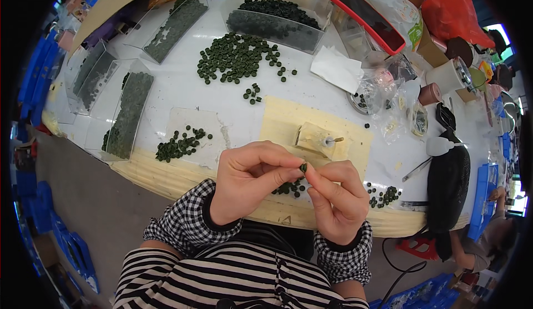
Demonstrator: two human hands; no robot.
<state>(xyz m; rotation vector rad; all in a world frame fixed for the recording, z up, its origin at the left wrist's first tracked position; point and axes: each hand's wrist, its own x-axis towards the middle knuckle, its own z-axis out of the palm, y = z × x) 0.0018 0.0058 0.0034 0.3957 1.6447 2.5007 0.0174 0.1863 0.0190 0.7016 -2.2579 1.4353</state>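
I have the left hand (250,178) pinching a small dark green piece (303,168) between thumb and forefinger. The right hand (340,195) meets it fingertip-first from three o'clock; whether those fingers grip it too, I can't tell. Just beyond, at one o'clock from the piece, I see a block with a peg (322,138) on a cream sheet (277,114). Similar pieces lie in a small pile (180,144) toward nine and a larger heap (230,56) at eleven; a clear bin (277,30) holds more near twelve.
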